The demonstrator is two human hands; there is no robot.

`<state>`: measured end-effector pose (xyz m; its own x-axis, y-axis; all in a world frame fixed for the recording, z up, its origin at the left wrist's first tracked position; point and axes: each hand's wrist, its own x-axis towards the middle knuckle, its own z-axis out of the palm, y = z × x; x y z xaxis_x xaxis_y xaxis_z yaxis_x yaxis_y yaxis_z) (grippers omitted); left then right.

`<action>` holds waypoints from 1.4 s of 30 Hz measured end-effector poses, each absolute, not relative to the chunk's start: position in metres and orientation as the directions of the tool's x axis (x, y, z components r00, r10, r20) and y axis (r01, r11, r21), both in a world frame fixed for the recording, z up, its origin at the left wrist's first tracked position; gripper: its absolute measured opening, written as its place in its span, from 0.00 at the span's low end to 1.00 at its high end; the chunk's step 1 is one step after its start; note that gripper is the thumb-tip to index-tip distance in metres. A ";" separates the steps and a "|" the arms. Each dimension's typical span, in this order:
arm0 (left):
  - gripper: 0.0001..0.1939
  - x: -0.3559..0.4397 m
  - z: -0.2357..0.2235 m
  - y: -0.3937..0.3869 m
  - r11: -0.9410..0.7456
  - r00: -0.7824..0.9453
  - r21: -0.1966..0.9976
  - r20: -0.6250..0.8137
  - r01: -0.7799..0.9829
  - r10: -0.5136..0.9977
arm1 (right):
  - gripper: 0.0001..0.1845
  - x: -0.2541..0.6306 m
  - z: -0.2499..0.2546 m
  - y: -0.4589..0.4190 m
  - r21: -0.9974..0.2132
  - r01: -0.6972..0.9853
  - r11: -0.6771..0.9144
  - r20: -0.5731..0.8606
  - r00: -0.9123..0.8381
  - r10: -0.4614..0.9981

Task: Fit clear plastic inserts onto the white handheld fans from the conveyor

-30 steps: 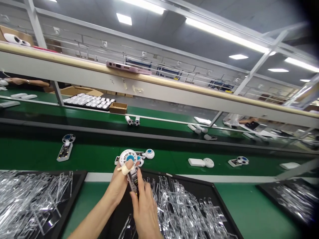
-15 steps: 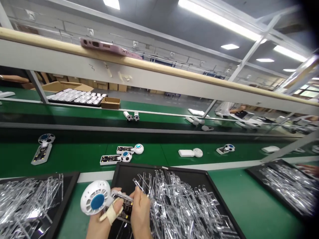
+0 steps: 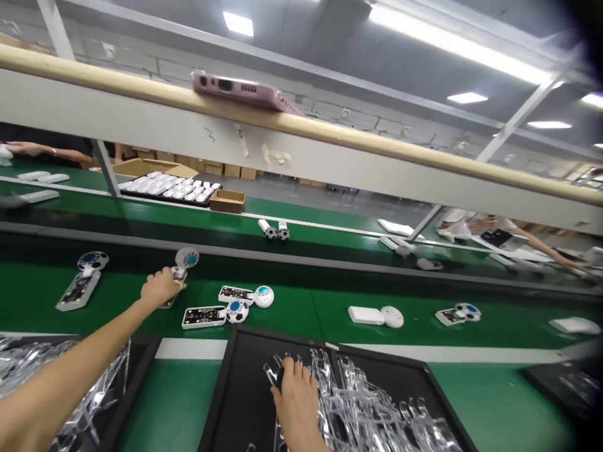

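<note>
My left hand reaches out over the green belt, closed on a small white handheld fan. The fan has a round head with a blue centre, and its handle lies mostly behind my fingers. In the black tray, my right hand has its fingers bent around a clear plastic piece; the fingertips are partly hidden. More clear plastic pieces lie heaped to its right. Beside my left hand, two fans with bare circuit boards rest on the belt.
Another open-backed fan lies at the belt's left, and a white fan further right. A second tray of clear pieces stands at left. A pink phone rests on the overhead rail. Other people's arms show across the line.
My left hand has carried the fan from above the tray forward and left onto the belt. My right hand has left the fan and moved into the clear pieces. The view has shifted left.
</note>
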<state>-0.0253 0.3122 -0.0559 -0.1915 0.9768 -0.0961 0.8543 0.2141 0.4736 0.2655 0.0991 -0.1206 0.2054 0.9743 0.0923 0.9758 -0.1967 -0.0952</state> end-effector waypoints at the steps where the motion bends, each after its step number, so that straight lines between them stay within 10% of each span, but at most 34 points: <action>1: 0.35 -0.018 -0.063 0.313 0.174 -0.151 0.436 -0.087 0.883 0.985 | 0.20 0.266 -0.126 0.099 -0.080 0.977 -0.199 0.104 0.206 0.973; 6: 0.31 0.028 -0.096 0.299 -0.098 0.218 0.420 -0.248 0.902 0.944 | 0.23 0.279 -0.131 0.095 -0.417 0.897 -0.148 0.183 0.242 0.953; 13: 0.29 0.037 -0.098 0.282 -0.208 0.322 0.410 -0.232 0.888 0.918 | 0.27 0.290 -0.086 0.096 -0.971 0.208 -0.118 0.005 0.510 0.860; 20: 0.13 0.029 -0.056 0.247 -0.099 0.168 0.586 -0.065 0.804 0.984 | 0.28 0.275 -0.058 0.079 -0.996 0.078 -0.051 -0.003 0.524 0.851; 24: 0.22 0.052 -0.019 0.212 0.117 0.228 0.983 -0.147 0.138 0.963 | 0.23 0.251 -0.043 0.071 -0.927 0.374 0.003 0.171 0.415 0.894; 29: 0.21 0.098 0.003 0.163 0.442 0.431 0.677 -0.201 -0.588 0.880 | 0.26 0.230 -0.022 0.067 -0.692 0.705 0.156 0.425 0.223 0.878; 36: 0.15 0.123 0.006 0.134 0.436 0.421 0.576 -0.169 -0.691 0.891 | 0.26 0.222 -0.031 0.061 -0.604 0.794 0.064 0.412 0.243 0.878; 42: 0.19 0.128 0.015 0.134 0.384 0.405 0.638 -0.122 -0.667 0.906 | 0.29 0.221 -0.033 0.049 -0.771 0.637 0.025 0.255 0.272 0.928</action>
